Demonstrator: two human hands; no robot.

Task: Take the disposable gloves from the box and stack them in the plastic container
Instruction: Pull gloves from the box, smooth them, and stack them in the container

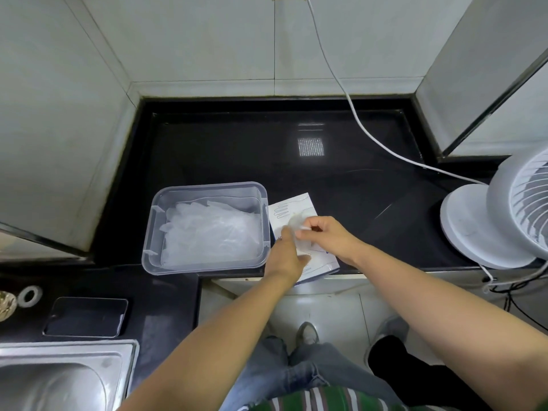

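A clear plastic container (256, 194) stands on the black counter and holds a pile of thin see-through gloves (207, 235). Just right of it lies the flat white glove box (292, 207), printed with hand outlines. Both hands are over the box. My right hand (329, 235) pinches a crumpled clear glove (298, 222) between thumb and fingertips. My left hand (286, 256) holds the lower part of the same glove; its fingers are partly hidden.
A white fan (504, 215) stands at the right with its cable (355, 120) trailing across the counter (296, 167). A dark phone (86, 317) and a steel sink (59, 378) lie at the lower left. Tiled walls close in the back and left.
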